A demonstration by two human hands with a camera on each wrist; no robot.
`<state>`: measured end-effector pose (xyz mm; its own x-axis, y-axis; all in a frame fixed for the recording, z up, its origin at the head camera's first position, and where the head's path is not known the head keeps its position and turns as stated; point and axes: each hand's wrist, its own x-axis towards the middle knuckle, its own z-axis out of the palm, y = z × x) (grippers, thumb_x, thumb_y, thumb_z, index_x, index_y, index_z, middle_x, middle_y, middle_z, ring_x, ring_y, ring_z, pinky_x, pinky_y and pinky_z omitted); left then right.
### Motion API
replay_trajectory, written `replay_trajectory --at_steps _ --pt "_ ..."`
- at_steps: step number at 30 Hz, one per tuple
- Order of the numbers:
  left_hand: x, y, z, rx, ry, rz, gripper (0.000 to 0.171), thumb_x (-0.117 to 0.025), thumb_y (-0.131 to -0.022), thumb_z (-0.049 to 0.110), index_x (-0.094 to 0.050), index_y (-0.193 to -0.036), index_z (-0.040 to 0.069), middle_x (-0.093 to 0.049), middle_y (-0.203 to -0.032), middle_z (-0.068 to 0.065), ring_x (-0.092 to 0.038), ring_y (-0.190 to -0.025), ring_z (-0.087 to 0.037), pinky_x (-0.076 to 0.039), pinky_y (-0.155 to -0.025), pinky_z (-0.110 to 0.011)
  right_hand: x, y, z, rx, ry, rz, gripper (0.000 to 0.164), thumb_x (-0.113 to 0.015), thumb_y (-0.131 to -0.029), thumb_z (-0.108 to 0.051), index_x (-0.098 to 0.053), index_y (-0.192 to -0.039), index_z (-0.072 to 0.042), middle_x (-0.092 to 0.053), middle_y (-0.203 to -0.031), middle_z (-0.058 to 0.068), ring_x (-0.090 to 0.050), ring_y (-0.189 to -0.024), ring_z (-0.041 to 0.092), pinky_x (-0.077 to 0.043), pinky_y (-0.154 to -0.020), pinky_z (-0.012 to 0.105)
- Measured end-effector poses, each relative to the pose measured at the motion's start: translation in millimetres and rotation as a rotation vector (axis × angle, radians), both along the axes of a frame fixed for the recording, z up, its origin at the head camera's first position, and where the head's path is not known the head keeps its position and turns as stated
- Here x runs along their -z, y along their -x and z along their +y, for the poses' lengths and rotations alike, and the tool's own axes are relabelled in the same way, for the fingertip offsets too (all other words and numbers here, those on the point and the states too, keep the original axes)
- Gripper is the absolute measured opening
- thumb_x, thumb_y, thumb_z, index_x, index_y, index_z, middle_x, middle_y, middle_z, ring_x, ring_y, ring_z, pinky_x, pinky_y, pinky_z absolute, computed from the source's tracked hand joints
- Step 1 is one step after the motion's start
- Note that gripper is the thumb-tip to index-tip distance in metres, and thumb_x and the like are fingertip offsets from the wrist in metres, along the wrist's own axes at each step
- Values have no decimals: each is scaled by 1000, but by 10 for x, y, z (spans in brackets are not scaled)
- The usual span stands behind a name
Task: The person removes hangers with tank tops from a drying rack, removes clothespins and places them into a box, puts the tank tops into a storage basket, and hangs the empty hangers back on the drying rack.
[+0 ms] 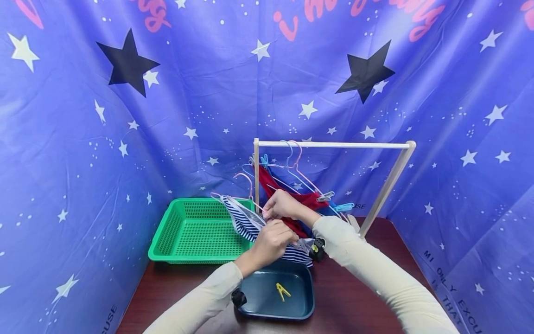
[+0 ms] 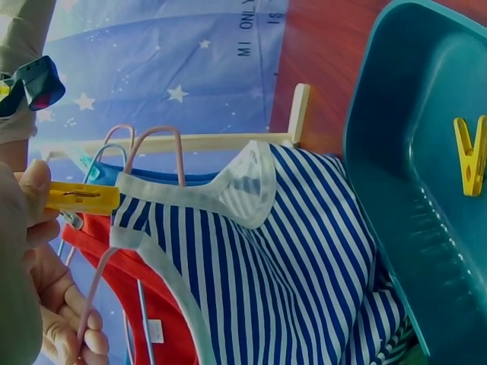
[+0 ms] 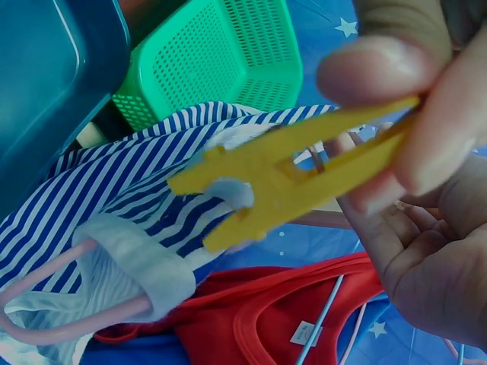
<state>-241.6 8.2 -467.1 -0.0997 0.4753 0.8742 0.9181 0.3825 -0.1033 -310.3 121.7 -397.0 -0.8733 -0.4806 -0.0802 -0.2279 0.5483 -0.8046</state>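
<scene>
Two yellow clothespins (image 2: 103, 199), one pinched by left hand (image 1: 273, 240), one in tub (image 1: 260, 301)

Navy stripes on white cover the top (image 2: 236, 266), trimmed in plain white — hanger (image 3: 114, 314) pink, clothespin (image 3: 262, 199) yellow, garment behind (image 3: 217, 327) red. Basket (image 1: 204, 237): bright green; tray (image 1: 260, 301): dark blue-green; worktop (image 1: 342, 301): reddish brown; backdrop (image 1: 233, 93): violet-blue — white and black stars.

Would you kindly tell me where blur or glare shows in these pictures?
Right wrist: the held yellow clothespin, close to the lens, looks soft; left wrist: the striped shirt reads fairly clearly, with pale reflections in the tray; head: sheen on the starry backdrop.
</scene>
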Motion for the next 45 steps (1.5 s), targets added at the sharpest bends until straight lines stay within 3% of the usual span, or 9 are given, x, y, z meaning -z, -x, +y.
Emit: replay_trajectory --at_steps 6,15,20,30,36,41,45 --pt "-8 21 -58 -14 26 12 19 -83 -75 -1 -69 -74 12 -68 -73 6 -65 -71 -9 -53 -76 -25 -21 7 7 5 -5 13 4 -80 -80 7 -76 -81 9 -75 -75 10 -66 -60 8 -61 -59 28" --pt "69 8 -189 -11 142 -35 21 -80 -76 -2 -68 -72 15 -64 -69 8 -62 -68 -7 -51 -72 -22 -62 12 33 6 8 -39 5 -72 -85 12 -75 -88 13 -76 -80 19 -71 -60 13 -63 -63 33" --pt "148 -16 -267 -14 237 -66 20 -81 -76 1 -68 -74 16 -63 -69 8 -62 -68 -7 -51 -74 -24 -64 12 34 10 9 -57 5 -71 -87 11 -75 -90 12 -76 -79 20 -73 -61 18 -63 -64 34" --pt "333 -48 -347 -14 401 -213 13 -83 -82 10 -71 -84 15 -66 -76 8 -62 -74 -7 -51 -78 -23 -46 7 31 21 6 -63 5 -72 -87 10 -75 -89 12 -76 -79 21 -75 -64 22 -63 -64 36" --pt "488 -20 -315 6 485 -277 19 -84 -84 23 -75 -98 14 -72 -88 7 -66 -86 -8 -53 -85 -23 -26 16 10 16 16 -76 5 -73 -86 10 -75 -89 13 -76 -78 21 -73 -61 17 -63 -64 35" --pt "607 -9 -255 2 558 -294 25 -84 -84 22 -76 -107 15 -75 -97 7 -69 -95 -7 -53 -93 -22 -18 14 -8 3 22 -84 7 -73 -85 11 -74 -91 15 -75 -78 21 -73 -61 18 -63 -63 35" --pt "682 -14 -175 6 634 -326 25 -83 -84 19 -75 -108 15 -75 -97 7 -69 -94 -6 -53 -91 -21 -22 18 -14 -4 17 -78 4 -72 -85 12 -74 -88 14 -75 -76 19 -73 -61 18 -63 -63 35"
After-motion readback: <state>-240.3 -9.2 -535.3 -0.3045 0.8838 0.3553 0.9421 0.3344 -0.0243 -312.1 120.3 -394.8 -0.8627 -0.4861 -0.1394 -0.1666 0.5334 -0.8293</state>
